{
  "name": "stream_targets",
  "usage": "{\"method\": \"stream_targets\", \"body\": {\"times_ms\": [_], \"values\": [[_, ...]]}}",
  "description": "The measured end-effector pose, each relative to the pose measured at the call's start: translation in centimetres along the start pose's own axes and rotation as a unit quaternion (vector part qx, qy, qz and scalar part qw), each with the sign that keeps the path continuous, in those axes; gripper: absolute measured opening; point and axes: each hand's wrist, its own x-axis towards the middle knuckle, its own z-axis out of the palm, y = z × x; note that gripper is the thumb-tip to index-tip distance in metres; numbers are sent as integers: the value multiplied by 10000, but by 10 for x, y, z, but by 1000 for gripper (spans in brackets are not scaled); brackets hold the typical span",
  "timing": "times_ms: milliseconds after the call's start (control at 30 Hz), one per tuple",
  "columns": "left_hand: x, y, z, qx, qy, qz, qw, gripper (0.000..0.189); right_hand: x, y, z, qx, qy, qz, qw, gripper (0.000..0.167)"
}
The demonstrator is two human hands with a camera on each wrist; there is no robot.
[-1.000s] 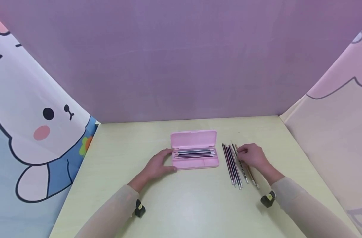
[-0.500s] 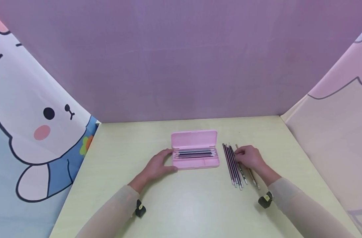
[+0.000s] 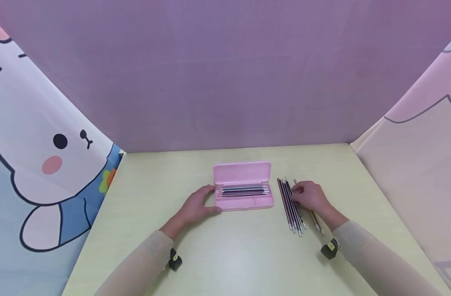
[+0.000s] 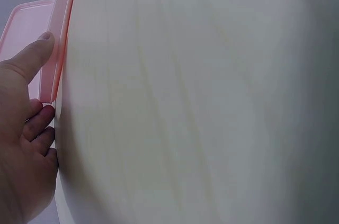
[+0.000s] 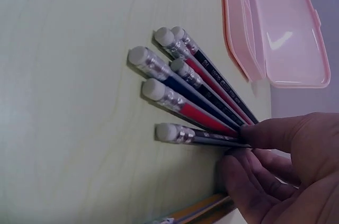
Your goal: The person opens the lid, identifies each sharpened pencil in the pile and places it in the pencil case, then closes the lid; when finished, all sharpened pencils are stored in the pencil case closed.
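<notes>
An open pink pencil case (image 3: 242, 173) lies on the table, with several pencils (image 3: 243, 191) in its rear compartment. My left hand (image 3: 195, 206) holds the case's left end; in the left wrist view the thumb (image 4: 35, 57) presses its front wall. To the right of the case lies a fanned bundle of dark and red pencils (image 3: 289, 207), white erasers toward me. My right hand (image 3: 310, 195) pinches a dark pencil (image 5: 209, 137) at the bundle's right side; its far part is hidden by the fingers. Yellowish pencils (image 3: 315, 220) lie partly under that hand.
A pale wooden table (image 3: 225, 255) carries everything. Behind it rises a purple backdrop (image 3: 233, 74). Printed cloths flank both sides, one with a cartoon animal (image 3: 59, 172). A small black camera (image 3: 329, 249) sits at each wrist.
My right hand has shifted slightly left, bringing the dark pencil up against the bundle and away from the yellowish pencils. The left hand and the case have stayed put.
</notes>
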Motion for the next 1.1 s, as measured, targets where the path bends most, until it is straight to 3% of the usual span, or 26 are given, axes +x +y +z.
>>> {"method": "stream_targets", "body": {"times_ms": [200, 400, 533, 667, 1100], "values": [[0, 0, 1, 5, -8, 2, 10000, 88, 0, 4, -1, 11, 131, -79, 9999, 36], [0, -1, 2, -2, 58, 64, 10000, 88, -2, 2, -10, 496, 73, -46, 9987, 37], [-1, -1, 3, -16, 89, 90, 9999, 88, -3, -4, -18, 869, 91, -251, 9959, 35], [-1, -2, 3, -10, 70, 88, 9999, 89, -2, -11, -26, 1189, 121, -490, 9916, 33], [4, 2, -11, 181, -158, 403, 9989, 90, 7, -51, -45, 1464, 212, -1028, 9836, 28]]}}
